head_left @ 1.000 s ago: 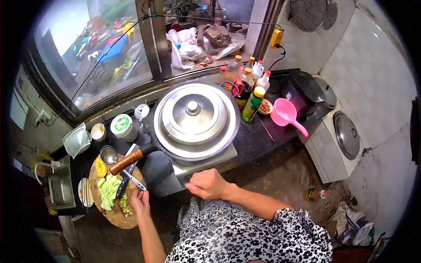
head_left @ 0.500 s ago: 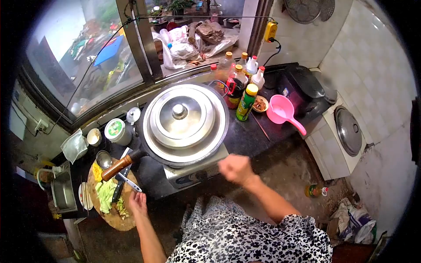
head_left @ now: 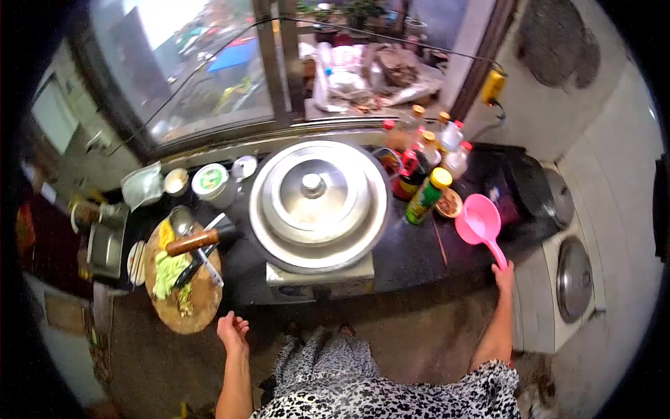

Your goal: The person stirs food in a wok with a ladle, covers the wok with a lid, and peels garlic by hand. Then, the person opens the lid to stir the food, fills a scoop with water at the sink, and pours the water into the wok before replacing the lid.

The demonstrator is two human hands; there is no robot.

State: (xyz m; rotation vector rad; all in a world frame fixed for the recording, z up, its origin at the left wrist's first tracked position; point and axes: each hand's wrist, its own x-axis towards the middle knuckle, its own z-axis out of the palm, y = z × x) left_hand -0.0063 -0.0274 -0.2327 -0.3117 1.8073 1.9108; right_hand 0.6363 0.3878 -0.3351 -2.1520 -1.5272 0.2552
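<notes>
My right hand [head_left: 504,278] is closed round the end of the handle of a pink water dipper [head_left: 481,215], whose bowl rests on the black counter. My left hand [head_left: 233,329] hangs in front of the counter edge with its fingers curled in and nothing visible in them. Nearest to it is a round wooden cutting board [head_left: 206,302] bearing chopped light-green vegetable [head_left: 169,271], a knife [head_left: 185,275] and a ladle [head_left: 181,221]. A wooden pan handle [head_left: 192,241] extends over the board. Between my hands, a domed metal lid [head_left: 313,209] covers the wide pan on the stove [head_left: 321,281].
Several sauce bottles [head_left: 429,195] and a small bowl of brown pieces [head_left: 449,204] stand left of the dipper. A black appliance [head_left: 523,188] sits at the back right. White tubs [head_left: 212,183] line the window side; a metal sink [head_left: 106,244] is far left.
My right hand has moved right, from in front of the stove to the dipper handle, and taken hold. My left hand has drawn away from the ladle handle. The view has shifted.
</notes>
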